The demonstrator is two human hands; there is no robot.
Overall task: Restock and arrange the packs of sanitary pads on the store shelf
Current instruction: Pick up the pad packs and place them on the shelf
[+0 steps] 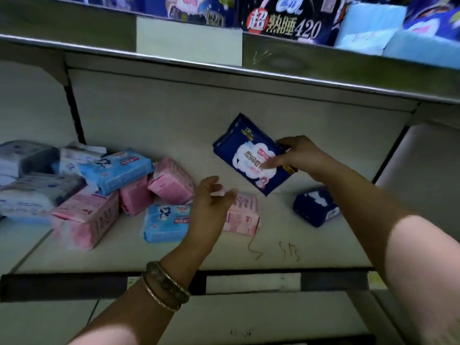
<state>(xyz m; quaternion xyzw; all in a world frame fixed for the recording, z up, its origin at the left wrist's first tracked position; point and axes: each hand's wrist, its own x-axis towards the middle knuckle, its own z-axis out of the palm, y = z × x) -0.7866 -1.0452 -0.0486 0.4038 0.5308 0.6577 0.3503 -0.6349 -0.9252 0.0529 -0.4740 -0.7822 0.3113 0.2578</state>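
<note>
- Early going, I judge: on the shelf (298, 245) nothing stands in rows yet, and soft, plastic-wrapped pink and pale-blue packs (117, 170) lie jumbled at nine o'clock.
- The right hand (301, 155) pinches a flat, glossy navy pack (246, 155) in its fingers, tilted above mid-shelf.
- The left hand (211, 197) hovers at seven o'clock of it, fingers loosely curled, holding nothing.

We note a pale shelf (298, 235) carrying a loose heap of pink, light-blue and grey packs (117, 170) at left, one pink pack (242, 216) mid-board, one dark-blue pack (316, 207) lying apart at right.
</note>
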